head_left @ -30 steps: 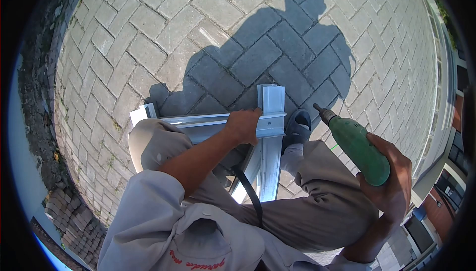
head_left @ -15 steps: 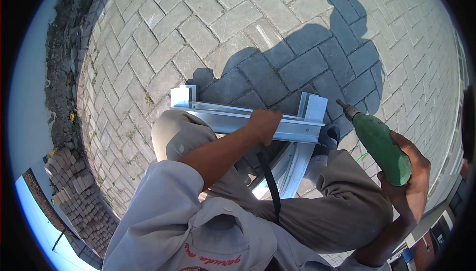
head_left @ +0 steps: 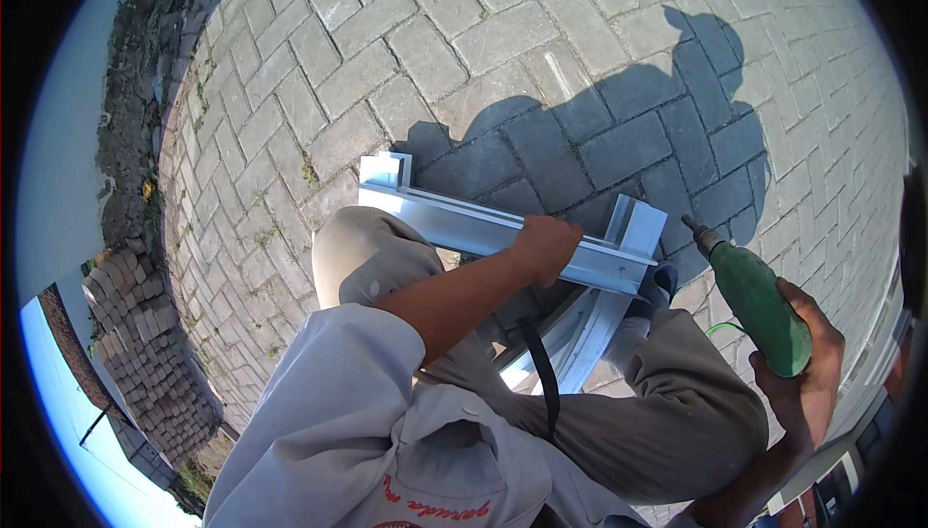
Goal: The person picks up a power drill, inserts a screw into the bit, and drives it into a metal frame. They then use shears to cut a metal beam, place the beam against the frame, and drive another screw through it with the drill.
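My left hand (head_left: 549, 249) is closed around the long bar of a silver metal frame (head_left: 454, 221), which lies across in front of my knees. Shorter channel pieces join the bar near both ends, and more metal lengths run back between my legs. In my right hand (head_left: 814, 359), off to the right, is a green power drill (head_left: 754, 301). Its dark chuck and bit point up and left, past the right end of the frame, without touching it. My palm hides part of the drill's rear.
Grey paving blocks (head_left: 387, 54) cover the ground, with my shadow across them. Stacked bricks (head_left: 150, 344) stand at the left beside a wall. A black strap (head_left: 539, 373) hangs over my lap, and a green cord (head_left: 725, 326) shows beside the drill. My shoe (head_left: 659, 284) is close to the frame's right end.
The camera view has turned slightly, so the frame, drill and shadow appear further right, with the frame more slanted. Both hands keep their holds.
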`<state>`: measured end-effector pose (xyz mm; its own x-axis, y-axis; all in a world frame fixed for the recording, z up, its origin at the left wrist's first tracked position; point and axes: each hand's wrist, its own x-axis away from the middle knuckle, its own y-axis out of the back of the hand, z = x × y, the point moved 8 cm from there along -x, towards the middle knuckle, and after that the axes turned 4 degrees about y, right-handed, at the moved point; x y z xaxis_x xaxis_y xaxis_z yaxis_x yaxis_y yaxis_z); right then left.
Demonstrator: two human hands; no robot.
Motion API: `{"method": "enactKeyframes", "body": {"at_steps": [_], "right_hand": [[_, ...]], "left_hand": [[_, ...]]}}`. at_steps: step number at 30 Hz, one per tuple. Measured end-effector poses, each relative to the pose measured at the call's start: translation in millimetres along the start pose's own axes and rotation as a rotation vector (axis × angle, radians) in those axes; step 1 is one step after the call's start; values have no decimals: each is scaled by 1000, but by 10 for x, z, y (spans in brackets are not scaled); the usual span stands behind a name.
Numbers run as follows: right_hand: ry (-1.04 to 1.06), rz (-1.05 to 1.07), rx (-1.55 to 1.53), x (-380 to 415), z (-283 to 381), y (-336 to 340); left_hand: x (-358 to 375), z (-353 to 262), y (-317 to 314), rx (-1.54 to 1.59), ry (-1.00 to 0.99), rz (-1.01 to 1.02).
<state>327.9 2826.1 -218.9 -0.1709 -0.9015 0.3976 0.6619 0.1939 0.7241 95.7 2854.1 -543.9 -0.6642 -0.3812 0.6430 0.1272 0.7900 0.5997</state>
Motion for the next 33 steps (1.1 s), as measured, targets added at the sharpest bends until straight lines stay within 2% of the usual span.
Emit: {"method": "enactKeyframes", "body": {"at_steps": [5,11,13,15,17,19,20,23,25,29,31,33], "right_hand": [[74,-15,-4,-9,40,-9],[53,-10,26,-16,118,14],[30,10,-5,-25,98,35],[9,33,-23,-6,55,41],[10,20,20,31,39,48],[29,5,32,51,17,44],[42,-2,22,84,-20,48],[37,-32,39,124,-97,47],[6,-44,65,149,-170,41],[-65,-27,89,147,-249,33],[-61,-25,88,170,-285,39],[-15,-42,82,222,-409,38]], "left_hand": [[-5,36,-48,-10,40,30],[130,68,146,-88,29,56],[264,79,643,-57,101,169],[509,160,1405,113,30,-217],[994,425,2170,410,97,-532],[1414,849,2526,522,50,-747],[1546,1131,2544,530,59,-752],[1815,1819,2328,431,142,-728],[1887,2069,2007,314,220,-675],[1735,1944,1293,273,191,-477],[1641,1822,926,109,25,-384],[1502,1864,557,-126,71,-236]]}}
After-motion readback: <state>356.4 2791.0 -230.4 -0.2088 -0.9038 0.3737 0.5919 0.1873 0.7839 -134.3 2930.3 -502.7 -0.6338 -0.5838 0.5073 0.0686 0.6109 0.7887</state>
